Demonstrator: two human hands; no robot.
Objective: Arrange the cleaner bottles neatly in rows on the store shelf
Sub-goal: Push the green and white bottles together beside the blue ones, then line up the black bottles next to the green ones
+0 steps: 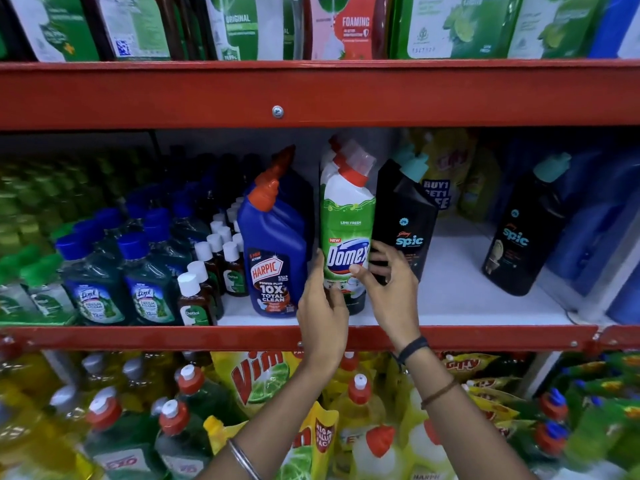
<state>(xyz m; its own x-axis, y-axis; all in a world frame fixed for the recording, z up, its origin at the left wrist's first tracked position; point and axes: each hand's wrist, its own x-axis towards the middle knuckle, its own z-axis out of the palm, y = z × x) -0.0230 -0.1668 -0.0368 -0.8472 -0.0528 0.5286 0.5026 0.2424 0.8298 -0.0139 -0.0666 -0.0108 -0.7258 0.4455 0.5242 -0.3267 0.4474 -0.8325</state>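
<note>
Both hands hold the green Domex bottle (348, 233) upright on the white shelf (460, 299): left hand (320, 306) gripping its left side, right hand (388, 282) pinching its right edge, between the Harpic bottle (273, 251) and black Spic bottle (405, 220).

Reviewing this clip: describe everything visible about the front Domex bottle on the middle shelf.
The Domex bottle is white plastic with an angled neck, red collar and clear cap, wrapped in a green label reading "Lime Fresh" and "New" above a blue Domex logo. It stands upright at the front of the white shelf, between the blue Harpic bottle and a black Spic bottle, with similar bottles behind it. The left hand holds its lower left side; the right hand touches its right side with the thumb.
</note>
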